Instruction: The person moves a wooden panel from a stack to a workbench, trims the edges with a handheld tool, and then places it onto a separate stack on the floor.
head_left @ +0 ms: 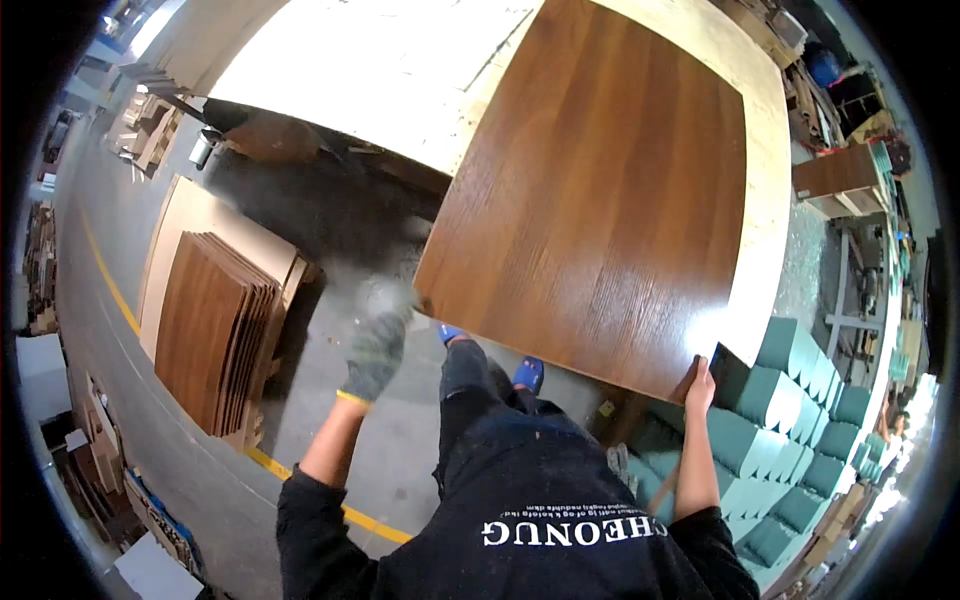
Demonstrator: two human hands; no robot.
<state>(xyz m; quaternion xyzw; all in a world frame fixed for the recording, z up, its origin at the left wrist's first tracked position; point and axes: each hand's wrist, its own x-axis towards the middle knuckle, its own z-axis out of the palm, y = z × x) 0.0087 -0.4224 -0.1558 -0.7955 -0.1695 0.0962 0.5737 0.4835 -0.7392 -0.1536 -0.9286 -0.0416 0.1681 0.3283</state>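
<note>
A large brown wood-grain panel (600,200) lies on a pale worktable, its near edge jutting over the side towards me. My right hand (701,385) is bare and grips the panel's near right corner, fingers partly hidden beneath. To the left, my left hand (373,358) wears a grey glove with a yellow cuff. Motion smears its fingers beside the panel's near left corner. A pale blurred shape (385,296) shows at the fingertips, too smeared to name.
Several brown panels (215,330) are stacked on a pallet at left. Wrapped pale-green bundles (770,400) are piled close by my right arm. The worktable (350,70) has a bare pale top. A yellow line (108,275) crosses the grey floor.
</note>
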